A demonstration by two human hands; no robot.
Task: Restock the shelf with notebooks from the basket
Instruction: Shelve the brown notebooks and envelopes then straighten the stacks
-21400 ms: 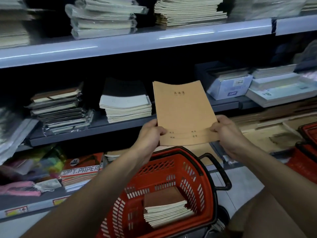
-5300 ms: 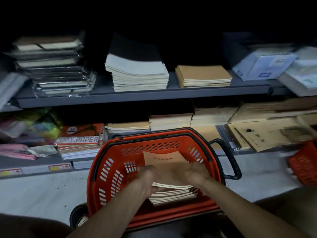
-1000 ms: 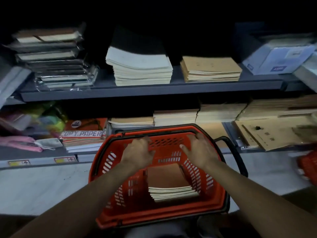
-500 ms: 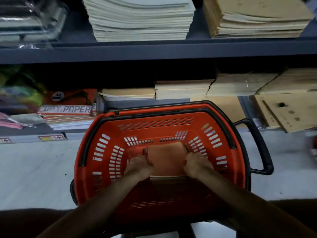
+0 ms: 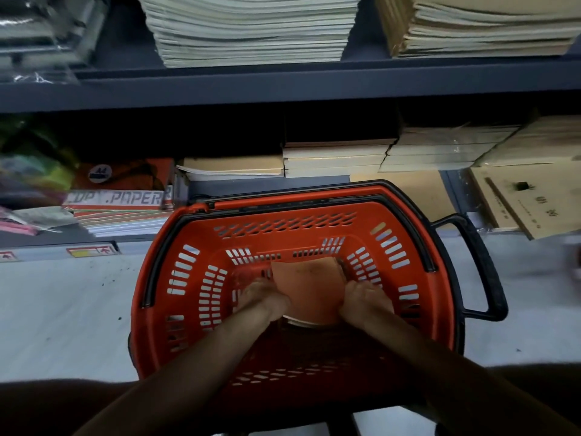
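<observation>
A red basket point(image 5: 176, 278) stands on the floor below me. Inside it lies a small stack of brown-covered notebooks point(image 5: 306, 292). My left hand point(image 5: 262, 297) grips the stack's left edge and my right hand point(image 5: 366, 298) grips its right edge, fingers curled down the sides. The top cover bows upward between my hands. On the grey shelf point(image 5: 283, 86) above sit a tall pale stack point(image 5: 251, 26) and a brown notebook stack point(image 5: 471, 26).
The basket's black handle point(image 5: 484, 272) sticks out to the right. The lower shelf holds copy paper packs point(image 5: 122, 199), more notebook stacks point(image 5: 339, 158) and brown envelopes point(image 5: 528, 199). Pale floor point(image 5: 63, 309) lies left and right of the basket.
Both hands dropped from the basket's rim down to the stack and took its two sides. My view tilted down and closer to the basket.
</observation>
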